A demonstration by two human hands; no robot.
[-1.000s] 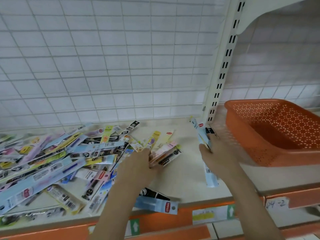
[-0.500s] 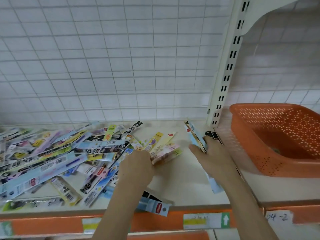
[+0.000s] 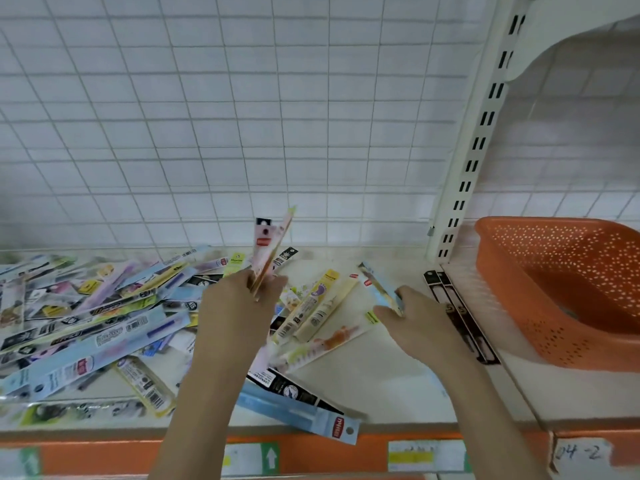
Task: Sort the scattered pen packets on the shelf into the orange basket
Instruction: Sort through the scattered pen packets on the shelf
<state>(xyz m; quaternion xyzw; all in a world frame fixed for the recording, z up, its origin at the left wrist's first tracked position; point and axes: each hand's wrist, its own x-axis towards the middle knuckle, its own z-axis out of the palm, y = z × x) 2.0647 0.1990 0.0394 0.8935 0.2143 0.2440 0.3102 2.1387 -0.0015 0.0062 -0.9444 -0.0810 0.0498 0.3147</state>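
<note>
White wire grid panel (image 3: 221, 126) backing the bay. Cream slotted upright post (image 3: 474, 147) at right, with a curved white bracket (image 3: 554, 32) above. Orange price strip (image 3: 311, 452) along the front edge, carrying arrow label (image 3: 270, 457), yellow-banded tag (image 3: 426, 455) and handwritten tag (image 3: 576, 453).

A white wire-grid back panel (image 3: 221, 133) meets a slotted white upright (image 3: 481, 140).
</note>
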